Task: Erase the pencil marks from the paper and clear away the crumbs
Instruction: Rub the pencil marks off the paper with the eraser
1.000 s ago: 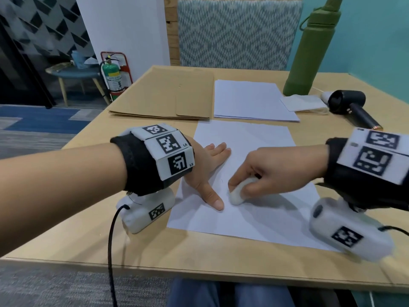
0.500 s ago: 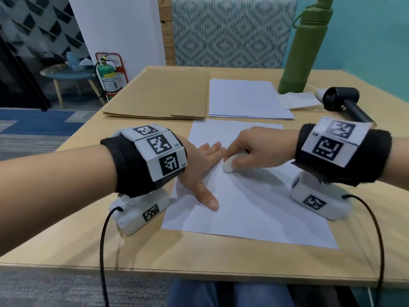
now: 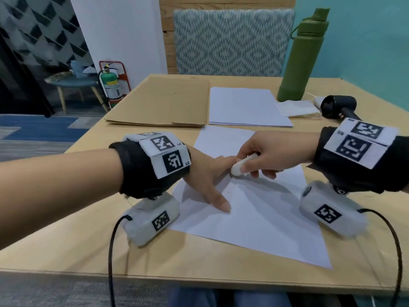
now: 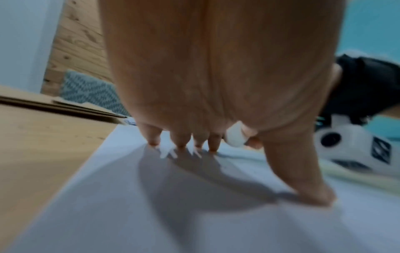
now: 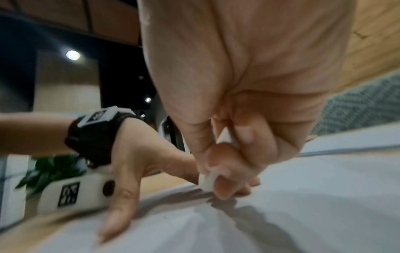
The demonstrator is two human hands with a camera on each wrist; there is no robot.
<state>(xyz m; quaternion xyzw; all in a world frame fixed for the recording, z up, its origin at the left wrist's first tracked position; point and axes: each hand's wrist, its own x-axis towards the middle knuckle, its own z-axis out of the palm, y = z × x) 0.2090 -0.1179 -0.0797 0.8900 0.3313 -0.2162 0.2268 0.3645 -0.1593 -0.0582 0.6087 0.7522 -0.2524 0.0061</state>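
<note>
A white sheet of paper [image 3: 261, 218] lies on the wooden table [image 3: 88, 247] in front of me. My left hand [image 3: 212, 176] lies spread on its left part, fingers straight and thumb out, pressing the sheet down; in the left wrist view its fingertips [image 4: 180, 145] touch the paper [image 4: 194, 222]. My right hand [image 3: 263, 156] grips a white eraser [image 3: 240, 166] between thumb and fingers, right beside the left fingertips and lifted slightly off the sheet. The right wrist view shows the eraser [image 5: 207, 183] pinched above the paper [image 5: 303, 214]. A tiny dark speck [image 3: 228, 192] sits on the sheet.
Beyond the sheet lie brown envelopes [image 3: 163, 103] and a stack of white paper [image 3: 245, 109]. A green bottle [image 3: 303, 58], a folded tissue [image 3: 296, 108] and a black hair dryer [image 3: 340, 107] stand at the back right. A patterned chair back [image 3: 232, 41] faces me.
My right hand has carried the eraser from the near middle of the sheet up and away to the left fingertips, then raised it a little. The left hand stays pressed on the paper.
</note>
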